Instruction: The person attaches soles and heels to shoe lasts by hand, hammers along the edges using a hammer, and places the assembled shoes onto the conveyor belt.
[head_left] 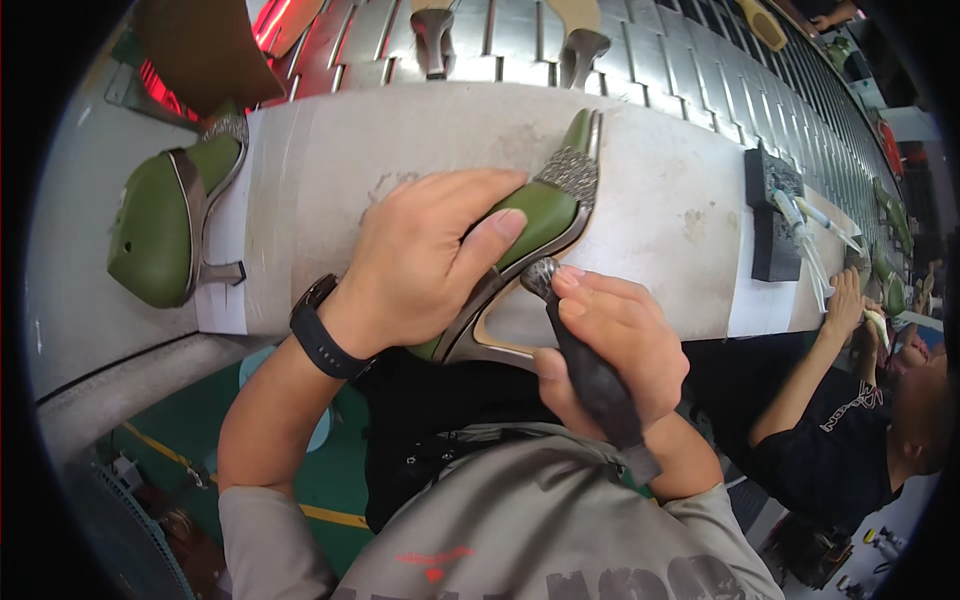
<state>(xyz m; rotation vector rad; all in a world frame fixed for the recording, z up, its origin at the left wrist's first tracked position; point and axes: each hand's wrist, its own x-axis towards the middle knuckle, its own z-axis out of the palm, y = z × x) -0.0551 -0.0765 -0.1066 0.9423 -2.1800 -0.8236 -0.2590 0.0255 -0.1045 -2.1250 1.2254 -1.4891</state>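
Note:
A high-heeled sandal (pixel 571 172) on a green last lies on its side on the bench in front of me, its toe pointing away. It has a glittery toe strap and a slim heel. My left hand (pixel 425 255) is closed over the last and presses the shoe from the left, hiding its middle. In my right hand (pixel 625 340) is a tool with a thick dark handle (pixel 597 382) and a rounded metal head (pixel 541 274). That head is at the sole edge; whether it touches, I cannot tell.
A similar sandal on a green last (pixel 160 235) lies at the left. Metal slats (pixel 660 60) run behind the bench (pixel 660 160), carrying other soles with heels (pixel 433 40). At the right stand a black block (pixel 775 235) and brushes (pixel 797 225). Another person (pixel 830 440) works beyond.

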